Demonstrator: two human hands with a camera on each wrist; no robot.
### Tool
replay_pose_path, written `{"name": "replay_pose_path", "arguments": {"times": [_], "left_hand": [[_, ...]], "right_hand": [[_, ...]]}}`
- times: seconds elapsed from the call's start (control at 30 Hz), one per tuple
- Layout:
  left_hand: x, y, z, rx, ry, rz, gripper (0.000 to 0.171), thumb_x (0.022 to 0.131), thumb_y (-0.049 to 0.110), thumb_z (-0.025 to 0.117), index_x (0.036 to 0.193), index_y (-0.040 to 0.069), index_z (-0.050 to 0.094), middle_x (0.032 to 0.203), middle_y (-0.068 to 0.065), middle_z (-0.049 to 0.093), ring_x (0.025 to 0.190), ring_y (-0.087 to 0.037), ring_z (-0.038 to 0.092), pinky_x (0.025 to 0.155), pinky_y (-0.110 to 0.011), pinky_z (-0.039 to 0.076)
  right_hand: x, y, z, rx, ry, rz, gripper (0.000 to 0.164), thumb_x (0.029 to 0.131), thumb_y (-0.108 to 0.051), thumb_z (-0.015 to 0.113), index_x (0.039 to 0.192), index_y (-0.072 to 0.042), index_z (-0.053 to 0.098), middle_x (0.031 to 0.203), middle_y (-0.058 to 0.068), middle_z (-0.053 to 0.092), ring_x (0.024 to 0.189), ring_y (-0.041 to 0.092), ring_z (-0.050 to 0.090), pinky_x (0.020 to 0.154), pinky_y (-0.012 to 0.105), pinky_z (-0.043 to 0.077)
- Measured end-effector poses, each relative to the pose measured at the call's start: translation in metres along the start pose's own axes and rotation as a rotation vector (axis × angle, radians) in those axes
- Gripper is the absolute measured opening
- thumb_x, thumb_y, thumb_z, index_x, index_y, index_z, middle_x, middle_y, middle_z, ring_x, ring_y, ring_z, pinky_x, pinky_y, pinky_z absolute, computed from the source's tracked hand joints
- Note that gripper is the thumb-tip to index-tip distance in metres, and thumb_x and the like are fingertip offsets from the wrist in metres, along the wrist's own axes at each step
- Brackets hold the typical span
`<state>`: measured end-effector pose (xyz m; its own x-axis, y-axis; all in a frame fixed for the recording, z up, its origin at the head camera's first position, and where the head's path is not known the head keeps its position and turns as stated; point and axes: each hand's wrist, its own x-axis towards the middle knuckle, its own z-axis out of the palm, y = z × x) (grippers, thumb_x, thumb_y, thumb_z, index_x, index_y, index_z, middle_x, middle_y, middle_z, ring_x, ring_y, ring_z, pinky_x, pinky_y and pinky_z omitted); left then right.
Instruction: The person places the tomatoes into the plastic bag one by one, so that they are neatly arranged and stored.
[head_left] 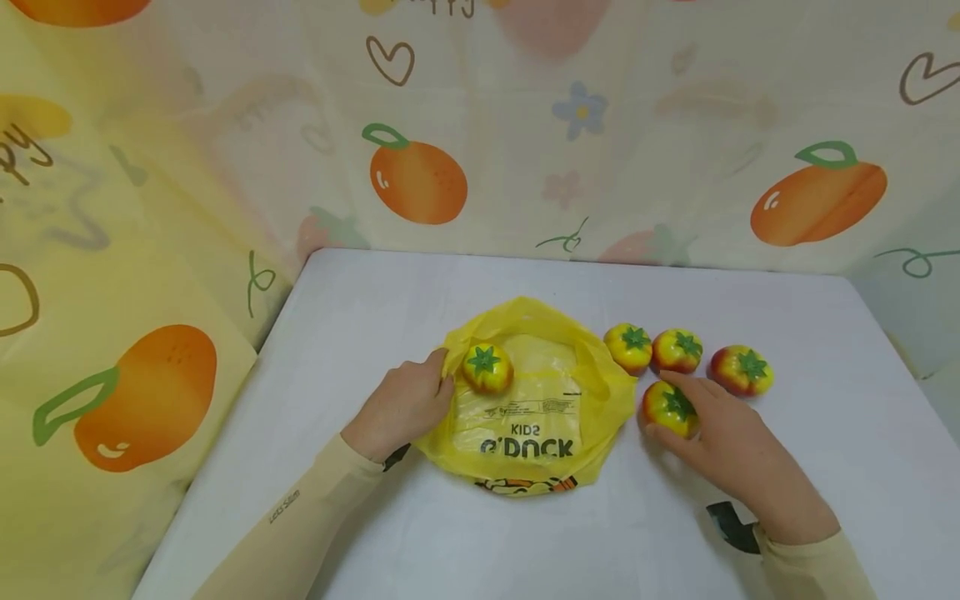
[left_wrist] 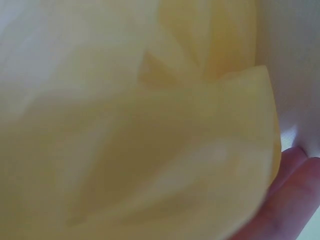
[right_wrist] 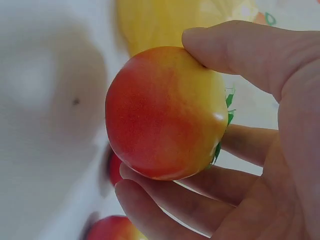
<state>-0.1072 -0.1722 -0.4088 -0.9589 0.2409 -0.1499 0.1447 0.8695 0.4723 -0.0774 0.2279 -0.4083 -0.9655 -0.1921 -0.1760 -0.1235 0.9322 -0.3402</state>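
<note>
A yellow plastic bag lies spread on the table with its mouth facing up. My left hand pinches its left rim; in the left wrist view the yellow film covers most of the picture. Inside the bag, near that hand, sits a red-and-yellow tomato with a green star-shaped top. My right hand holds another such tomato between thumb and fingers, just right of the bag. Beyond it, three more tomatoes stand in a loose row: left, middle and right.
A white-covered table carries everything. Behind it and along the left side hangs a fruit-patterned curtain. The leftmost tomato of the row stands close against the bag's right edge.
</note>
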Motion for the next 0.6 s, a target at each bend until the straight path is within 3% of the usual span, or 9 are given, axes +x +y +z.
{"name": "replay_pose_path", "arguments": {"times": [0.3,0.5,0.6], "left_hand": [[-0.001,0.001,-0.001,-0.013,-0.021,-0.031,0.056,0.110,0.020,0.050,0.158,-0.008,0.044,0.110,-0.028,0.076,0.058,-0.020,0.059,0.053,-0.029,0.047],[0.000,0.001,0.000,-0.005,-0.018,-0.035,0.056,0.110,0.020,0.050,0.158,-0.008,0.044,0.107,-0.027,0.076,0.058,-0.020,0.058,0.053,-0.029,0.046],[0.000,0.001,0.000,-0.004,-0.018,-0.034,0.056,0.110,0.020,0.050,0.158,-0.008,0.044,0.108,-0.027,0.076,0.058,-0.021,0.058,0.053,-0.029,0.046]], "right_hand": [[0.006,-0.010,-0.024,-0.009,0.070,-0.057,0.082,0.095,-0.046,0.081,0.160,-0.008,0.047,0.151,0.029,0.059,0.132,0.051,0.057,0.104,0.074,0.050],[0.014,-0.031,-0.042,0.045,0.130,-0.130,0.081,0.098,-0.050,0.077,0.161,-0.010,0.047,0.156,0.027,0.055,0.138,0.050,0.056,0.108,0.071,0.049],[0.018,-0.044,-0.048,0.060,0.159,-0.178,0.078,0.099,-0.049,0.077,0.161,-0.012,0.047,0.154,0.023,0.058,0.129,0.043,0.063,0.104,0.065,0.054]]}}
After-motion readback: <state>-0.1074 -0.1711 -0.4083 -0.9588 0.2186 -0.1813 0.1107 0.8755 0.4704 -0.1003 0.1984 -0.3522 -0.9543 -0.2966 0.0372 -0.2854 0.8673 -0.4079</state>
